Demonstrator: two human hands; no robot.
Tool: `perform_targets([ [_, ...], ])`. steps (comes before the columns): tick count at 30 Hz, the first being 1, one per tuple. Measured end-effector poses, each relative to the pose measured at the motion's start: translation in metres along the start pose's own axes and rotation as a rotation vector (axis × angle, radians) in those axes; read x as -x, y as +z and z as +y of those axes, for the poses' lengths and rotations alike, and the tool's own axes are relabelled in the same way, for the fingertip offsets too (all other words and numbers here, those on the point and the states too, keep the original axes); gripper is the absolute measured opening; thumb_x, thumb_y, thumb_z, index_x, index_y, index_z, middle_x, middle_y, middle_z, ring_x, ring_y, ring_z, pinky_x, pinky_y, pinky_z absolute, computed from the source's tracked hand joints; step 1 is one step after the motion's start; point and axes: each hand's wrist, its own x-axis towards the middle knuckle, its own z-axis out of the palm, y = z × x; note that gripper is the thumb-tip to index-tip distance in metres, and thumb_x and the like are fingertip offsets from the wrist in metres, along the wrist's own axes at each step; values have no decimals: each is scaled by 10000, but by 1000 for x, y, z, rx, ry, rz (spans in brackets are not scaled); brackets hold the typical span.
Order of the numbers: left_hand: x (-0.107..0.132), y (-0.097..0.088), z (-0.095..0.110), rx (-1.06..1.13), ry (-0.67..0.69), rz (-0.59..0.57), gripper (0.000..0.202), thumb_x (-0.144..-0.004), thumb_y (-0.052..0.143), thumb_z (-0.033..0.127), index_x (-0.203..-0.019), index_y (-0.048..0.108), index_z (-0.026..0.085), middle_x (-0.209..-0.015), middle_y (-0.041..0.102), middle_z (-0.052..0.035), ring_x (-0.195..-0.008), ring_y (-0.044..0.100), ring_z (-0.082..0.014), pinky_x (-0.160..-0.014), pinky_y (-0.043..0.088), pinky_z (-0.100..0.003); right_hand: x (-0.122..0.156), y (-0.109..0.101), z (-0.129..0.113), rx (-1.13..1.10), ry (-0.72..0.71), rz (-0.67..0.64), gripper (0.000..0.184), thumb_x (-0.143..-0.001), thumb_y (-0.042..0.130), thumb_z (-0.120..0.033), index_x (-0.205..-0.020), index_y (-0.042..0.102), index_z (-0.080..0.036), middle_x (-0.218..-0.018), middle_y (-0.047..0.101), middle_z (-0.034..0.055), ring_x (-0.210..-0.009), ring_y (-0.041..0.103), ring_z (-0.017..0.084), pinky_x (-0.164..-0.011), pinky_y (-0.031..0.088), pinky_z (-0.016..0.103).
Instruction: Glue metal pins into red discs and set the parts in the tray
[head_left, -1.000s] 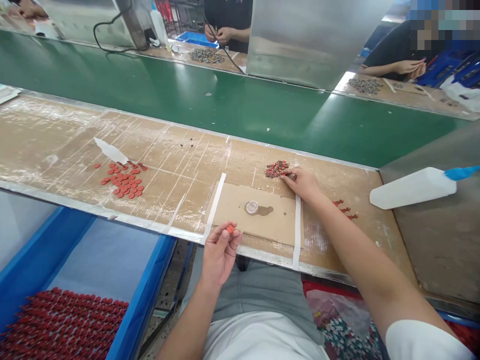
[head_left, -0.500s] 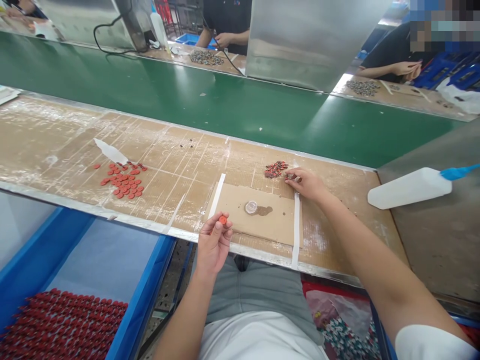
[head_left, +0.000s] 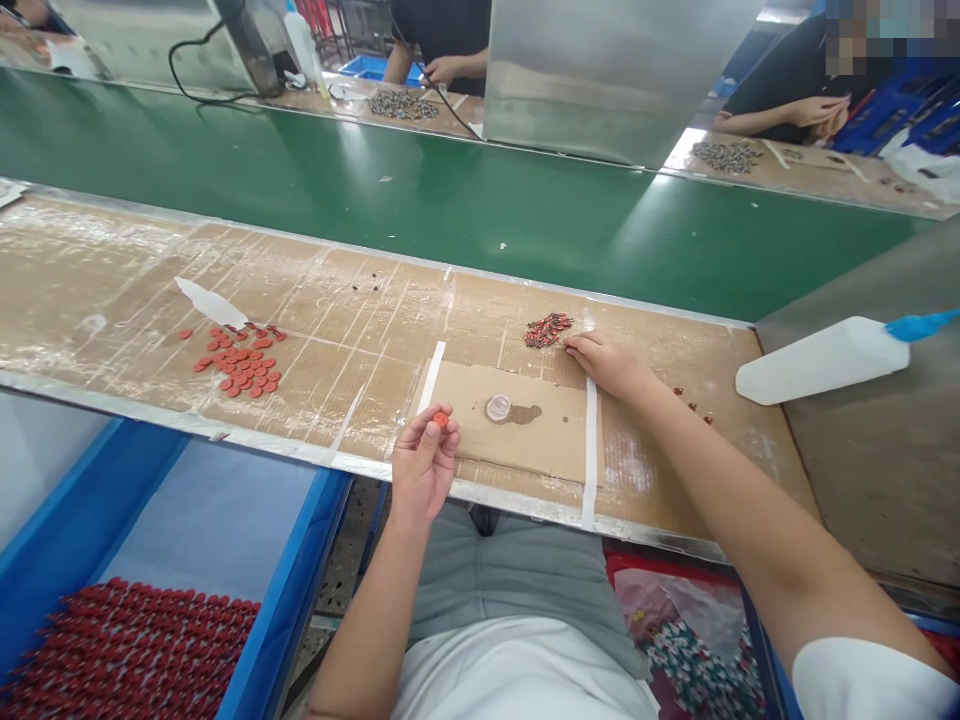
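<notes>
My left hand [head_left: 424, 465] pinches a small round red disc [head_left: 441, 419] between thumb and fingertips, just above the front left of a cardboard sheet. On that sheet stands a small clear round cup [head_left: 498, 408], beside a dark wet stain. At the right edge of a little pile of red-and-black parts [head_left: 548, 330] is my right hand [head_left: 609, 362], palm down with its fingers drawn together. Whatever lies between those fingertips is hidden. Farther left, many loose red discs [head_left: 244, 368] are spread on the table next to a white pointed strip [head_left: 210, 302].
A white bottle with a blue tip [head_left: 825, 362] lies at the right by a metal panel. A blue bin [head_left: 300, 540] with rows of red parts stands lower left. Beyond the table runs a green belt [head_left: 420, 190]; two people work across it.
My right fingers have closed together beside the red-and-black pile. My left hand still holds the red disc, almost unmoved. The whole view has shifted slightly.
</notes>
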Motion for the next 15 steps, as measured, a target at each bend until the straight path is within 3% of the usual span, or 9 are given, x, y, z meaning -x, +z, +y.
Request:
perform_targets([
  [4, -14, 5, 1, -16, 24, -20, 317, -662, 886, 315, -941, 770, 217, -1006, 772, -35, -771, 716, -72, -720, 576, -142, -2, 4, -1, -167, 125, 91, 270, -931, 545, -357, -1049, 741, -214, -1115, 734, 124, -1055, 661, 273, -987, 500, 446],
  [9, -21, 8, 0, 12, -5, -30, 316, -672, 882, 297, -953, 767, 211, -1005, 770, -24, -787, 715, -57, -744, 570, -125, -1, 6, -6, -467, 341, 161, 427, -924, 529, -527, -1074, 722, -176, -870, 756, 99, -720, 695, 198, -694, 590, 363],
  [15, -18, 7, -1, 13, -18, -43, 299, -672, 883, 280, -942, 775, 213, -1007, 771, -32, -785, 718, -61, -738, 576, -121, 12, -8, -40, -801, 469, 175, 469, -757, 723, -606, -1007, 754, -210, -838, 753, 57, -683, 673, 137, -628, 562, 264],
])
